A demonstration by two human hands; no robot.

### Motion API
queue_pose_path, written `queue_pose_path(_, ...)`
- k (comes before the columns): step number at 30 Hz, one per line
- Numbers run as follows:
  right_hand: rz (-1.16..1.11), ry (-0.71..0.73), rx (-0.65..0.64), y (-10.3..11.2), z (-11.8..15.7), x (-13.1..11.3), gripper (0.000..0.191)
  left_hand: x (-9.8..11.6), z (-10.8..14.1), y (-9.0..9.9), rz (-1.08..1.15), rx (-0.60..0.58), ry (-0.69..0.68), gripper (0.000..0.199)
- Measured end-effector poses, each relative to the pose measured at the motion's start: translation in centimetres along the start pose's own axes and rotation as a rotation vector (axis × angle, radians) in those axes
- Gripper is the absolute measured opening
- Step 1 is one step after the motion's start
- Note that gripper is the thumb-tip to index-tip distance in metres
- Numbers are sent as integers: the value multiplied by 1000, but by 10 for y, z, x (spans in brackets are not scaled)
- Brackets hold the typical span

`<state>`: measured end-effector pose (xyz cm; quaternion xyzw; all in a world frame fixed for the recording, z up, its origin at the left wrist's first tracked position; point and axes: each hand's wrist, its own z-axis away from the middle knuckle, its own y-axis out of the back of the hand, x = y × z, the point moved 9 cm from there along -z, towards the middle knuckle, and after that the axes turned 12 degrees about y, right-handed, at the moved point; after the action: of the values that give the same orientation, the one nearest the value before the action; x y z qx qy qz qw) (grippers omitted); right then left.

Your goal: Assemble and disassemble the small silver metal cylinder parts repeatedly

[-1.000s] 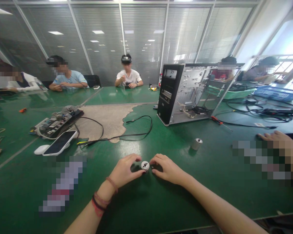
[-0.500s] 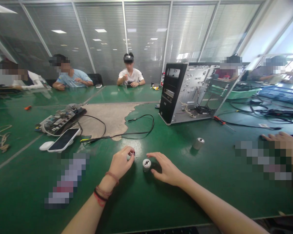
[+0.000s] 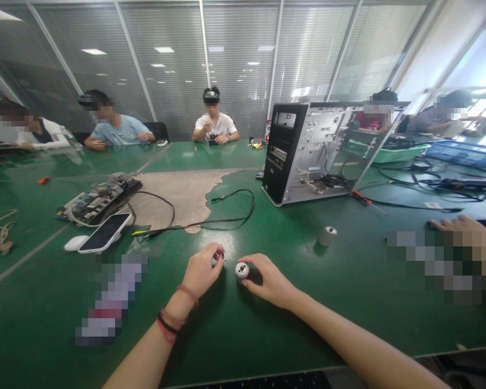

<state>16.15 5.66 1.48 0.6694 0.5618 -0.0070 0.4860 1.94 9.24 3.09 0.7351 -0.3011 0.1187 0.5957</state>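
Note:
A short silver metal cylinder [image 3: 242, 270] stands upright on the green table, with a dark hole in its top. My right hand [image 3: 269, 278] has its thumb and index finger around its right side, seemingly touching it. To the left, my left hand [image 3: 204, 268] rests by the table with thumb and fingertips curled together. A small pale bit shows between those fingers, too hidden to name. Another silver cylinder [image 3: 328, 236] stands upright farther right, apart from both hands.
An open computer case [image 3: 285, 156] stands at the back right, near a screwdriver [image 3: 362, 198] and tangled cables. At left lie a circuit board [image 3: 99, 200], a phone [image 3: 107, 232] and a black cable [image 3: 227, 220]. A co-worker's hand [image 3: 465, 227] rests at far right; several people sit around.
My right hand has moved left, its thumb and index finger closing in on the near cylinder. The left hand stays nearly still, and the view has shifted slightly.

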Motion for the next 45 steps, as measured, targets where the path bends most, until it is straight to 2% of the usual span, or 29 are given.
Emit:
queue_pose_path(12,-22,32,-13,2,-1,-6,35,12,4,-5,16,-67,-69,15)
queue_pose_path(17,-26,37,-10,2,2,-6,34,17,5,-11,-9,-133,-118,18)
queue_pose_path(22,-8,-10,52,9,6,0,33,22,8,-16,-34,-180,-135,17)
queue_pose_path(26,51,-47,167,40,7,9,32,23,9,-18,-47,-194,-150,17)
queue_pose_path(30,233,-51,321,94,14,17,25,23,9,-17,-48,-186,-152,17)
queue_pose_path(33,382,-182,491,142,39,35,26,23,10,-17,-46,-176,-158,17)
queue_pose_path(35,384,-289,591,169,62,52,33,24,10,-17,-44,-175,-161,17)
queue_pose_path(36,349,-340,599,178,74,62,37,24,10,-17,-41,-175,-162,17)
queue_pose_path(38,327,-415,582,191,95,79,39,24,10,-17,-38,-175,-160,17)
queue_pose_path(40,369,-479,509,199,112,92,41,24,10,-16,-36,-175,-155,18)
queue_pose_path(45,440,-575,237,192,132,115,38,23,9,-16,-34,-171,-151,18)
